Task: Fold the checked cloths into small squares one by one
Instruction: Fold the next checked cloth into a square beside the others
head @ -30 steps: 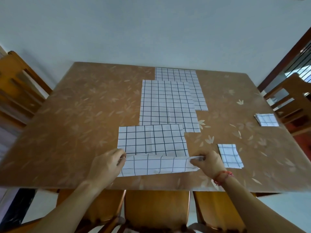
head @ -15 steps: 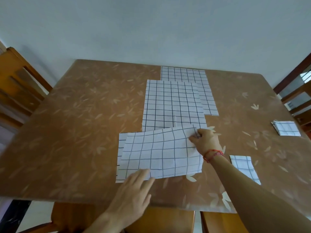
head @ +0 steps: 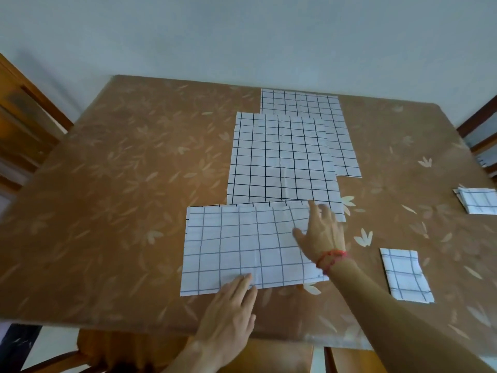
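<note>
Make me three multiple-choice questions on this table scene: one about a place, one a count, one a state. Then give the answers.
1. Where does the right hand lie on the half-folded white cloth with dark checks?
A. on its far right part
B. on its near left corner
C. off it altogether

2. How many fully spread checked cloths lie beyond that cloth?
A. one
B. two
C. four

3. How are the fingers of the left hand?
A. curled in a fist
B. pinching a corner
C. straight, tips at the cloth's near edge

Answers:
1 A: the palm lies flat by the far right corner.
2 B: the nearer spread cloth overlaps the farther spread cloth.
3 C: the fingers reach straight across the near edge.
</note>
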Tool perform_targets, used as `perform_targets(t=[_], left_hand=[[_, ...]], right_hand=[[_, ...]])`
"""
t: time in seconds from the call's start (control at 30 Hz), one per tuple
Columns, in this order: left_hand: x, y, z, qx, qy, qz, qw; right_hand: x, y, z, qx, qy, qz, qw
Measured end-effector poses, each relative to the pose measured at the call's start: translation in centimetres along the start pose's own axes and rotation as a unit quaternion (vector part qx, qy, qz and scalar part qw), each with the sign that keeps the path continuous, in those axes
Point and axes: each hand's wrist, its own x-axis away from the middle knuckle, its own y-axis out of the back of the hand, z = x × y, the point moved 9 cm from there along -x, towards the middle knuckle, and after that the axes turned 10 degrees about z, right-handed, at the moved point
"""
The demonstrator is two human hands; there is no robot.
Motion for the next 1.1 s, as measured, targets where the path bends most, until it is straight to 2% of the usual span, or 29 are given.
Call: perform_targets(t=[0.13, 0.27, 0.57, 0.7, 0.93, 1.1], left_hand=[[-0.4, -0.5, 0.7, -0.015, 0.017, 0.009, 1.0], [-0.5, -0.6, 0.7, -0.039, 0.01, -0.01, 0.999], [0.1, -1.2, 0.6, -0.039, -0.007, -0.026, 0.999], [1.2, -1.5, 0.9, -0.037, -0.002, -0.018, 0.999], [4.8, -1.4, 4.9, -0.043, 0.076, -0.02, 0.996], [6.9, -2.4, 8.5, -0.011, 0.137, 0.005, 0.99]], right_hand=[[5.7, -5.2, 3.7, 0.054, 0.147, 0.005, 0.988], [10.2, -9.1, 6.1, 0.053, 0.217, 0.056, 0.973], [12.7, -12.7, 6.9, 0.11, 0.224, 0.138, 0.959], [13.6, -13.6, 8.3, 0.105, 0.258, 0.126, 0.952], [14.7, -15.0, 12.5, 0.095, 0.296, 0.133, 0.941], [15.5, -14.9, 15.4, 0.076, 0.306, 0.133, 0.939]])
